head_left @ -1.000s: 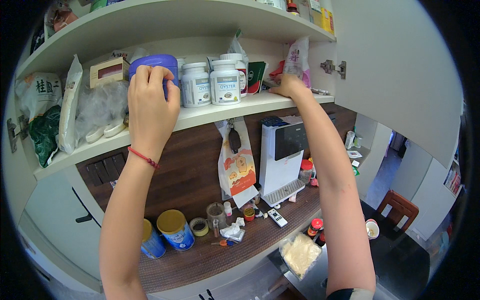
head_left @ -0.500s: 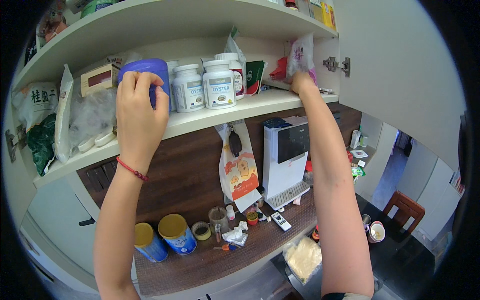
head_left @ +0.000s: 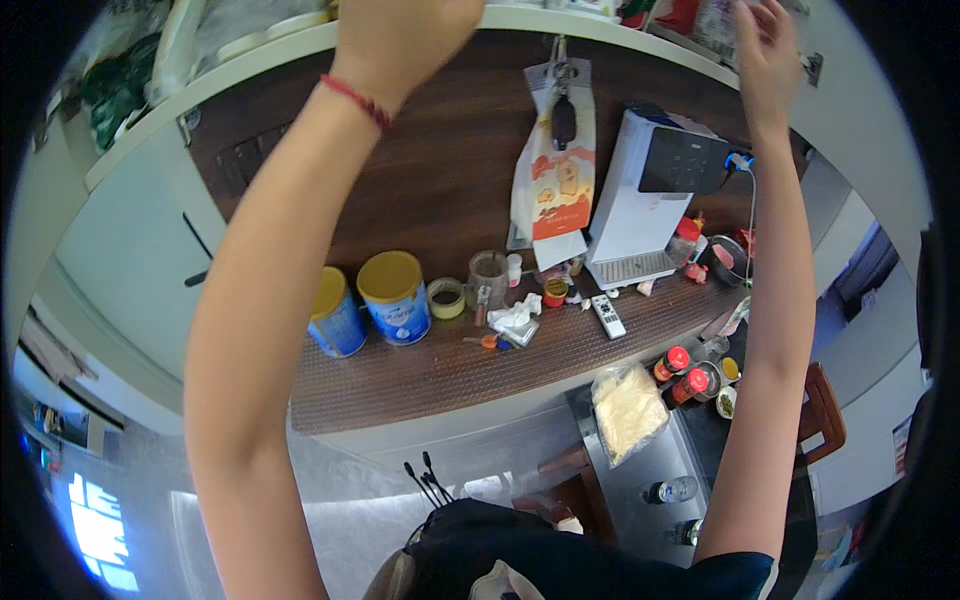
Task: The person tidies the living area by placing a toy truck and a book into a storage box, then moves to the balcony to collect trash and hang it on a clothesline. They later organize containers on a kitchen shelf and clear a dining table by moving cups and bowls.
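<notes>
up high, both arms stretch toward the shelf [head_left: 300,45] at the top edge of the view. the left hand [head_left: 400,30] is raised to the shelf's front, with a red string bracelet [head_left: 358,98] on the wrist; its fingers are cut off by the frame, so i cannot tell whether it is clenched, released or grasping something. the right hand [head_left: 768,55] reaches up near the shelf's right end, fingers loosely spread and closed on nothing that shows. between the arms a paper bag [head_left: 552,175] hangs from the shelf against the dark wood wall, just beside a white water dispenser [head_left: 650,195] standing on the counter [head_left: 450,370]. on the counter's left part stand two blue tins with yellow lids [head_left: 375,298], close together, with a small roll of tape [head_left: 446,297] and a clear jar [head_left: 488,280] to their right. a remote control [head_left: 608,315] lies in front of the dispenser. lower right, a clear bag of pale food [head_left: 628,408] rests on a grey surface, near red-capped bottles [head_left: 682,372].
</notes>
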A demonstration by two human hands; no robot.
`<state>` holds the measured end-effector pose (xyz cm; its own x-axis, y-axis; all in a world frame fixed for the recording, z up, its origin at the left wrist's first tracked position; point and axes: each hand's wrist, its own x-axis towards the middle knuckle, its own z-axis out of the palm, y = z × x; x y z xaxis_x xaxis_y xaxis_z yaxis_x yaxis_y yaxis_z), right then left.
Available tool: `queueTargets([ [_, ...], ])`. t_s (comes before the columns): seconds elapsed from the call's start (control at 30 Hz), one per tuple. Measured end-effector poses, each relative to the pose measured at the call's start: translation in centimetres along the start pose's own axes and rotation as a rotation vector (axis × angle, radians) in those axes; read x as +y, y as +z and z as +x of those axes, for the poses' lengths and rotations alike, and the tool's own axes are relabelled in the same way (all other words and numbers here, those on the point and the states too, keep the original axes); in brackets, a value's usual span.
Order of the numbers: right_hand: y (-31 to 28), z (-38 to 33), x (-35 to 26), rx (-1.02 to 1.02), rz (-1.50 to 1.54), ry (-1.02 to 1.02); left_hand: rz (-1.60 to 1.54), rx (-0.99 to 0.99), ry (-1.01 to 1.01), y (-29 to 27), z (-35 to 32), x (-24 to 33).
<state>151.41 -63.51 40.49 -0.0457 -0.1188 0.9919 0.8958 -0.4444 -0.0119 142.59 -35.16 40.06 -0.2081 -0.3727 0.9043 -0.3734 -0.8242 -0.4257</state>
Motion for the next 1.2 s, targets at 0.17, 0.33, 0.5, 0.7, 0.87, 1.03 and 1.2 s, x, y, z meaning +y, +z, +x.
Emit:
queueTargets([
  [0.17, -8.0, -11.4, -7.3, -0.225, 0.106, 0.045, -0.280, -0.130, -0.144, -3.9, -10.7, 6.0],
  [0.33, -11.1, -23.7, -12.6, -0.897, 0.185, 0.280, 0.063, -1.002, -0.893, -2.5, -29.4, 6.0],
  [0.5, -13.9, -31.0, -15.6, -0.884, 0.060, 0.748, 0.154, -1.684, -1.154, 0.1, -35.8, 2.9],
  [0.7, -17.0, -35.2, -17.8, -0.687, -0.114, 1.151, 0.210, -1.817, -1.144, 2.4, -36.5, 2.4],
  [0.87, -16.4, -37.7, -18.2, -0.741, -0.080, 1.351, 0.138, -1.791, -1.082, 0.9, -37.1, 2.2],
  [1.03, -11.2, -40.6, -17.8, -0.982, 0.176, 1.306, 0.020, -1.781, -0.943, -1.6, -36.6, 4.3],
  [1.2, -0.4, -46.7, -16.6, -1.259, 0.207, 0.911, -0.301, -1.440, -1.129, -4.3, -35.9, 5.4],
])
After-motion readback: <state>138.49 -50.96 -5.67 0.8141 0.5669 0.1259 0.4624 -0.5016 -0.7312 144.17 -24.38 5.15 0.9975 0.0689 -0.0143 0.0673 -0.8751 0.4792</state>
